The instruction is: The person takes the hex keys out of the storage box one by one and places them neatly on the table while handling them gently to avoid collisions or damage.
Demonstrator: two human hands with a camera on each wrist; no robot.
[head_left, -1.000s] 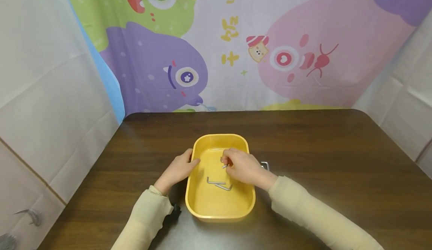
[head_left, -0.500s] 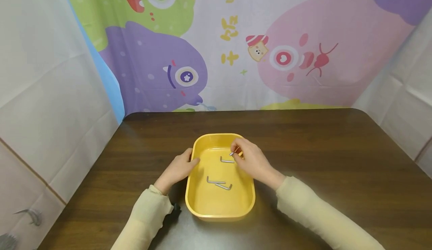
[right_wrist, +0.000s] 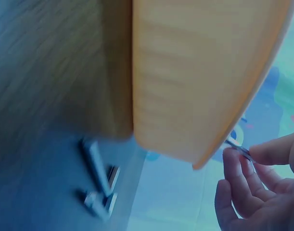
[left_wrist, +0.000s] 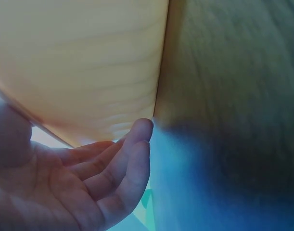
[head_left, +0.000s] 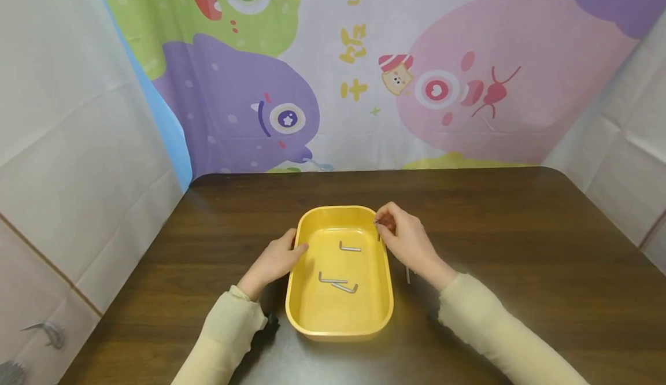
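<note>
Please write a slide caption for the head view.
Left hand holds yellow tray containing three L-shaped hex keys; right hand pinches a metal piece.

Sideways yellow Chinese characters (head_left: 354, 90) on the cartoon curtain (head_left: 333, 84), the topmost partly out of frame

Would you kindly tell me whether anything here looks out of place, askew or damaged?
The cartoon backdrop looks hung sideways: its printed monsters lie on their sides. Otherwise nothing stands out: the yellow tray sits flat, three hex keys lie in it, and no spill or damage shows.
</note>
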